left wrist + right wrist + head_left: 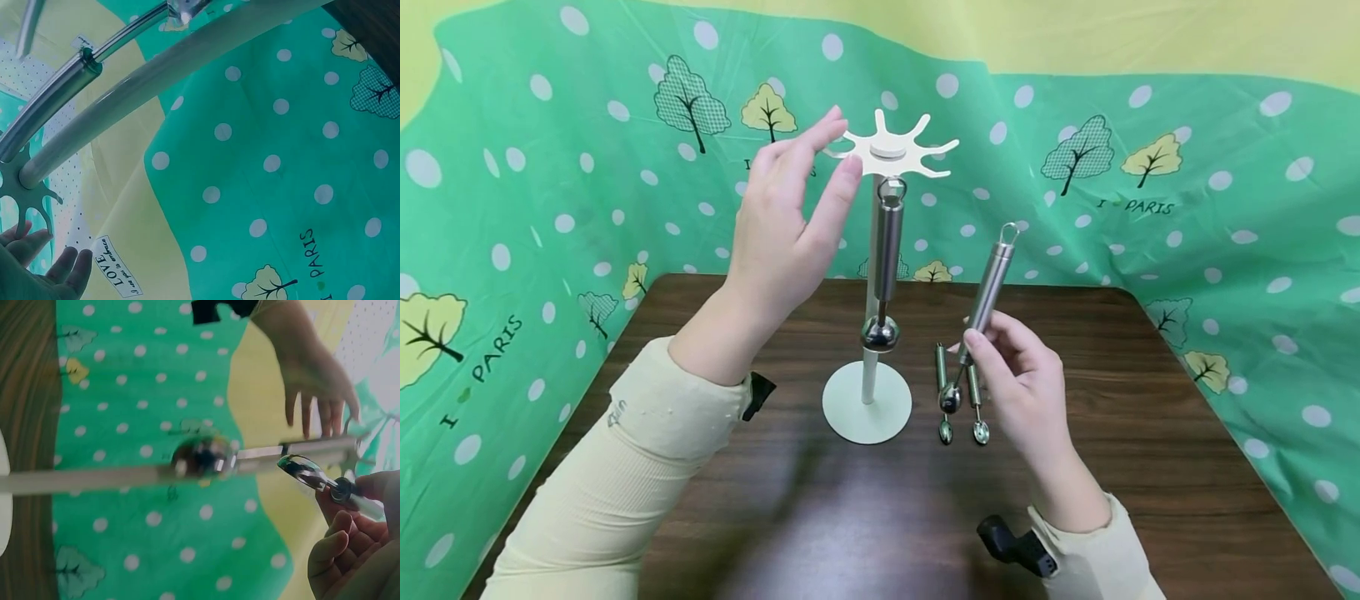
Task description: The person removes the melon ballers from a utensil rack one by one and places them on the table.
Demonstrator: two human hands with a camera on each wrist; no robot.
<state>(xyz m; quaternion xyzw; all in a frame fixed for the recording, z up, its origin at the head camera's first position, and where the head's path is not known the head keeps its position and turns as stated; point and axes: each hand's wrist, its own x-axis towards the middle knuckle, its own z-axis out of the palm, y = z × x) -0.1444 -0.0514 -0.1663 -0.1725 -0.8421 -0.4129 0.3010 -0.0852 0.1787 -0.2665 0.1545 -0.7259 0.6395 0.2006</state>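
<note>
A pale stand point(867, 421) with a round base carries a star-shaped top point(910, 157) of curved hooks. From one front hook a steel melon baller point(889, 250) hangs by its ring, bowl down. My left hand point(786, 208) is raised at the left of the top, thumb and forefinger spread with their tips right at the hooks. In the left wrist view its fingertips point(39, 240) overlap the hook ends. My right hand point(1026, 383) pinches a second melon baller point(991, 283) low on its handle, ring up and tilted right, bowl down.
Two smaller steel scoops point(946, 429) point(981, 432) lie side by side on the dark wooden table point(775, 517), behind the held melon baller. A green cloth point(1000, 192) with dots and trees surrounds the table. Black wrist cameras point(1015, 546) sit at both cuffs.
</note>
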